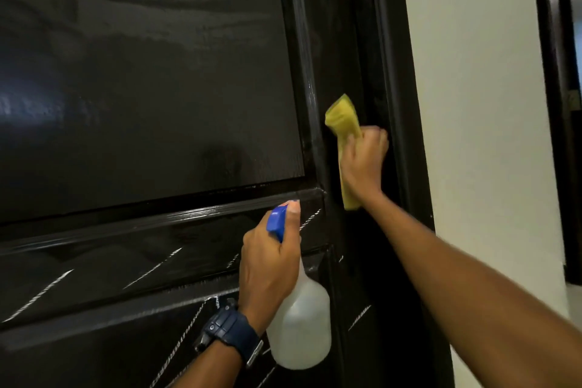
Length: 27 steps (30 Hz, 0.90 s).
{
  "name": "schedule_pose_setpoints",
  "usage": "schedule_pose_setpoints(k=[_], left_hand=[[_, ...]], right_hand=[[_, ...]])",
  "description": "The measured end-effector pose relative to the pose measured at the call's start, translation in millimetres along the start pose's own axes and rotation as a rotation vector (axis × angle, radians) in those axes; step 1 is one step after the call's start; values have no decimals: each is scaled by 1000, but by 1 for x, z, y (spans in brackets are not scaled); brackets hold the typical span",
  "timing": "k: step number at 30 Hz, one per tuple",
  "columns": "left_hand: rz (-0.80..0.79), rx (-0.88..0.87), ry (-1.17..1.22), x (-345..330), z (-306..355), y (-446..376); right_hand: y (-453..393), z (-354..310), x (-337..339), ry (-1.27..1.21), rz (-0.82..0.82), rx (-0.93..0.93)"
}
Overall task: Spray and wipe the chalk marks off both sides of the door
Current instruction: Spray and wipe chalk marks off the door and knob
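Note:
A glossy black panelled door [151,98] fills the left and middle of the view. Its upper panel looks wet and streaked. White chalk marks [151,268] cross the lower rail and lower panels as slanted lines. My left hand [267,264] grips a translucent white spray bottle [299,331] with a blue trigger head, held close to the door's lower rail. My right hand [365,161] holds a folded yellow cloth [341,116] pressed against the door's right stile, above a short chalk mark [359,316].
The dark door frame [400,104] runs along the door's right edge. A pale wall [485,104] lies beyond it. A second dark door frame [557,88] stands at the far right. A dark blue watch sits on my left wrist.

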<state>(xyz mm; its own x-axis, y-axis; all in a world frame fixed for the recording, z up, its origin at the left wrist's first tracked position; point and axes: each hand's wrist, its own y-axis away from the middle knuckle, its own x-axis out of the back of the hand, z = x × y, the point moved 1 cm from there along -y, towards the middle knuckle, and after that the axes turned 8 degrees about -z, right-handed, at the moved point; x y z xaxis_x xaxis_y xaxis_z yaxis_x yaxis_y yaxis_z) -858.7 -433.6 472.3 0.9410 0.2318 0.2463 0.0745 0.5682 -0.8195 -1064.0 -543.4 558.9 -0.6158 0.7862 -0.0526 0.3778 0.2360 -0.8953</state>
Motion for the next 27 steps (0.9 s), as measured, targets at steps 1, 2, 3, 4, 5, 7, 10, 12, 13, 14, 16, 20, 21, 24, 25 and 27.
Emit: schedule_pose_setpoints(k=[1,2,3,4,5,7,10,12,13,14,16,20,21,24,25,27], left_hand=[[7,-8,-1,0,1,-1],[13,-11,0,1,1,-2],[18,-11,0,1,-1,-2],[21,-14,-4,1,-2,-2],[23,-15,-14,2,-4,-2],[25,-12,-34,4,-9,-1],[35,-14,-40,10,-19,2],[36,-14,-39,13,-22,7],[36,-11,-41,14,-22,10],[31,-4,-47,15,-21,14],[15,6,-67,17,-20,20],[6,9,-40,16,-18,24],[12,10,-28,15,-17,25],[-3,22,3,12,-16,28],[-11,26,4,11,-17,30],[-19,36,-22,10,-21,36]], right_hand=[[-27,-13,-3,47,-27,21],[-42,-20,-9,92,-64,57],[-43,-21,-18,128,-82,100],[-33,-17,-28,156,-80,136],[-13,-9,-37,184,-59,159],[42,12,-49,220,-5,170],[120,43,-54,265,-9,139],[169,60,-54,301,-76,150],[188,65,-53,298,-110,139],[200,66,-52,279,-134,116],[199,60,-49,246,-158,78],[124,42,-40,185,-100,28],[98,38,-36,161,-72,10],[51,29,-23,128,-63,52],[52,29,-20,135,-75,75],[77,37,-14,156,-115,110]])
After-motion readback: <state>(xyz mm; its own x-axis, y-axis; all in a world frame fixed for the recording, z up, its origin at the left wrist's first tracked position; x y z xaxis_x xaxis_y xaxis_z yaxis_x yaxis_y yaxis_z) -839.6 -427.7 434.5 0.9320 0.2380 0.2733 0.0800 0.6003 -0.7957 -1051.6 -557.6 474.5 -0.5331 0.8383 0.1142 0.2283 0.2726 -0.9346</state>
